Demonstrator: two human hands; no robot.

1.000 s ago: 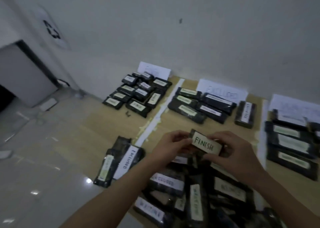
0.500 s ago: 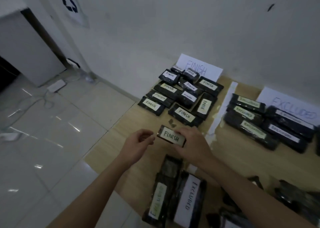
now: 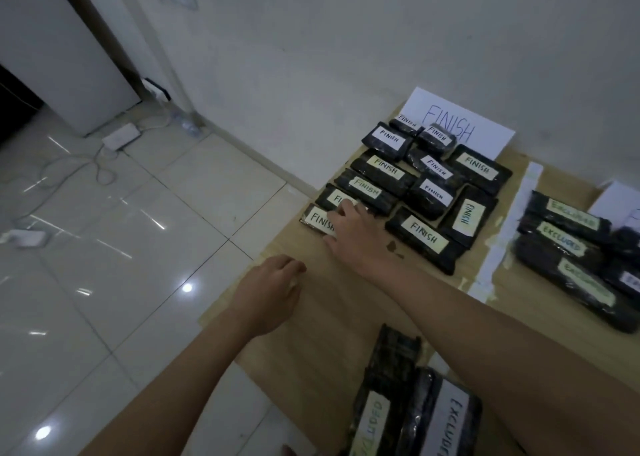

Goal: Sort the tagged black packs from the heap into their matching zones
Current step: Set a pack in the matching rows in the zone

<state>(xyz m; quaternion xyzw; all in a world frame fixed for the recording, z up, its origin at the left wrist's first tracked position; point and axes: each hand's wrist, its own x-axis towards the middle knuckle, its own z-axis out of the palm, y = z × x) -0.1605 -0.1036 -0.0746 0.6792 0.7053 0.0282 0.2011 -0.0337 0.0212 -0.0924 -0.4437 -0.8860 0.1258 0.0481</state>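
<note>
A black pack with a white FINISH tag (image 3: 316, 220) lies at the front left corner of the FINISH zone, right at the board's edge. My right hand (image 3: 351, 236) covers its right end, fingers still on it. Behind it lie several black FINISH packs (image 3: 424, 237) in rows, up to the paper FINISH sign (image 3: 485, 137) against the wall. My left hand (image 3: 270, 293) hovers over the board nearer to me, fingers curled, holding nothing. Two packs tagged EXCLUDED (image 3: 446, 417) lie at the bottom of the view.
A white tape strip (image 3: 509, 227) divides the FINISH zone from the zone of EXCLUDED packs (image 3: 568, 244) on the right. The wooden board (image 3: 329, 324) lies on a tiled floor. Cables and a power strip (image 3: 121, 136) lie on the floor at the left.
My right hand carried the FINISH pack from the heap to the front left corner of the FINISH zone and set it down. My left hand let go of it and dropped back.
</note>
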